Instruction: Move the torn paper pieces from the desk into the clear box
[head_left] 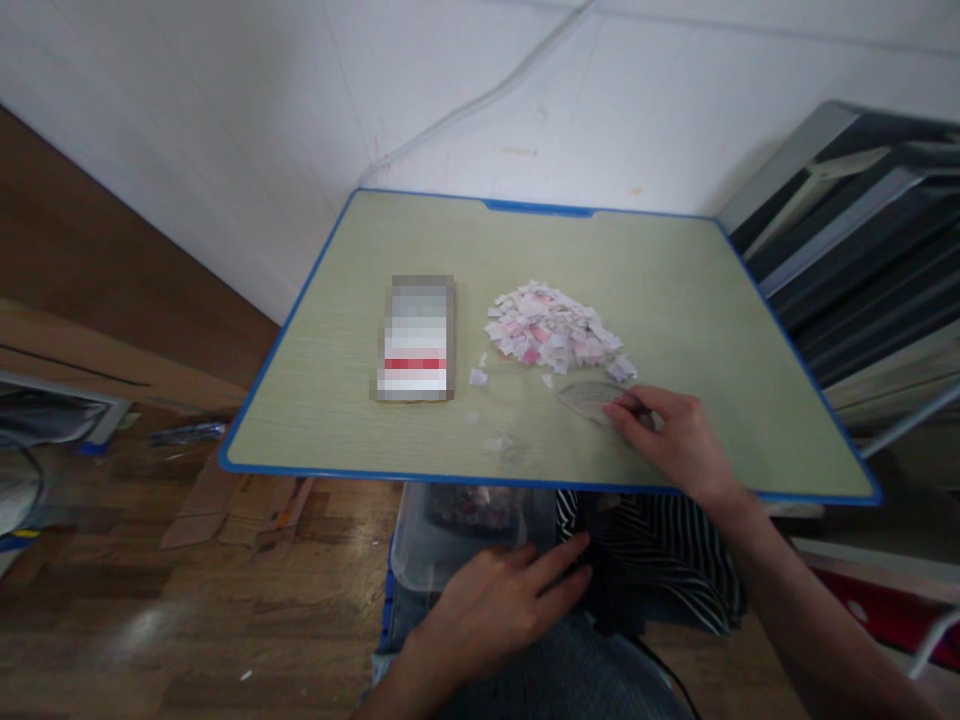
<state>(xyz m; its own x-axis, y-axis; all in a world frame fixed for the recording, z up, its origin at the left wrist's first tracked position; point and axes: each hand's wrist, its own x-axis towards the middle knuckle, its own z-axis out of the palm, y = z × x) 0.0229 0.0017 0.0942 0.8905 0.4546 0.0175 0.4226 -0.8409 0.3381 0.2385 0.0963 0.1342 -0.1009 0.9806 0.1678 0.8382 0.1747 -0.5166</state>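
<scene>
My right hand (671, 435) pinches a clear plastic protractor (586, 398) between thumb and fingers, low over the green tabletop (735, 320). Just beyond the protractor lies a heap of small torn paper scraps (547, 325), white with some pink. A few loose scraps (478, 377) are scattered to its left, and blurred ones (497, 442) show close to the front edge. Below the table, my left hand (510, 600) is held over my lap with its fingers stretched out, holding nothing visible. Beside it stands a clear plastic container (420, 545) with dark, unclear contents.
A pixelated rectangular object (415, 340) lies left of the heap. Blue trim (450, 477) edges the table, which stands against a white wall (480, 110). Dark panels (877, 230) lean at the right. Striped black cloth (675, 550) hangs below, and flattened cardboard (240, 505) lies on the floor.
</scene>
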